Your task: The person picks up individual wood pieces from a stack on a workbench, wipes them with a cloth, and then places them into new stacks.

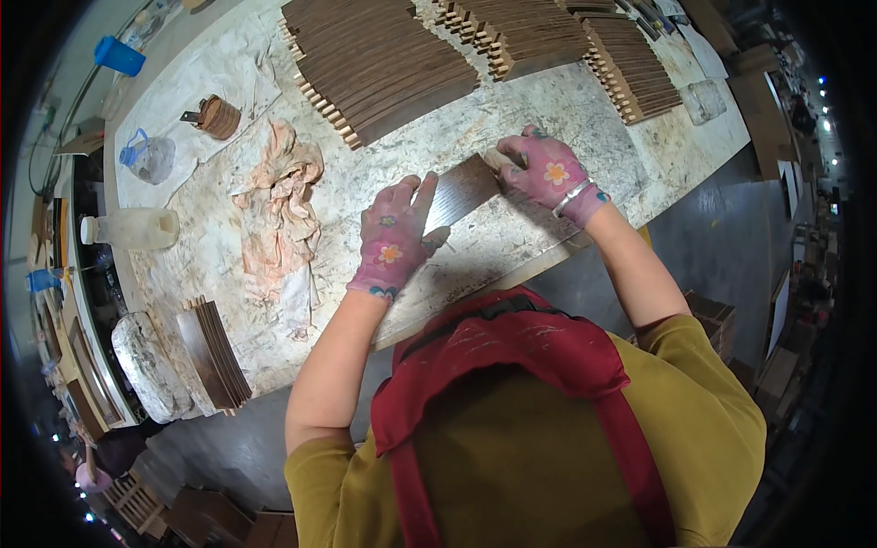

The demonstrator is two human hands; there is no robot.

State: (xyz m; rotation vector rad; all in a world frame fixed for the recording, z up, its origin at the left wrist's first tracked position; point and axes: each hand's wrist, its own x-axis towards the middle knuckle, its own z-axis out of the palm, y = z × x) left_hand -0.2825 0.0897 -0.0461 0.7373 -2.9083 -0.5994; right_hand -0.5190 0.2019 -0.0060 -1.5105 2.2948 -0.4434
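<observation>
Wood panel (459,190), ends hidden, pinned under left hand (393,239), right hand (545,171) gripping it.

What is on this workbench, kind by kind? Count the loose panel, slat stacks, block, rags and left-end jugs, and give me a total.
Dark wood panel: 1
Stacks of dark wood slats: 4
Pale block: 1
Stained rag: 1
Plastic jugs at the left end: 2
Total: 9

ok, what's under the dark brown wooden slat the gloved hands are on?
The dark brown wooden slat lies flat on the speckled pale worktop. Left hand presses one end, right hand covers the other; anything beneath the slat is hidden.
</observation>
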